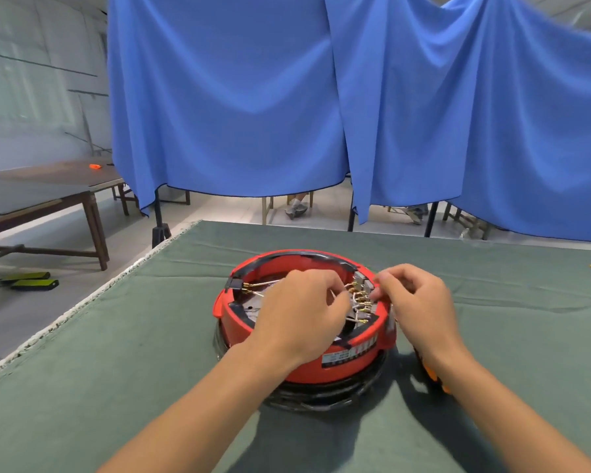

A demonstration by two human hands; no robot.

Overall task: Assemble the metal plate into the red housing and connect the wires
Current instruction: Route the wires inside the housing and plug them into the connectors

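My left hand [299,310] curled over the wires [355,303] inside the red housing [307,367], pinching one; my right hand [415,302] pinched a connector at its right rim. Green table cloth [133,353] lay open all around.

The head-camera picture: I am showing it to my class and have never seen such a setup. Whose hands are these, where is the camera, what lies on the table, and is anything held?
There is no machine here. A person wears a camera on the head, so you look forward and down along their own forearms. The table has a green cloth. On it sits a round red housing on a black base, open on top, with a metal plate and white wires with brass ends inside. The left hand reaches in with fingers curled over the wires; the right hand pinches at the connectors by the rim. An orange tool lies partly hidden under the right wrist. Blue curtains hang behind.
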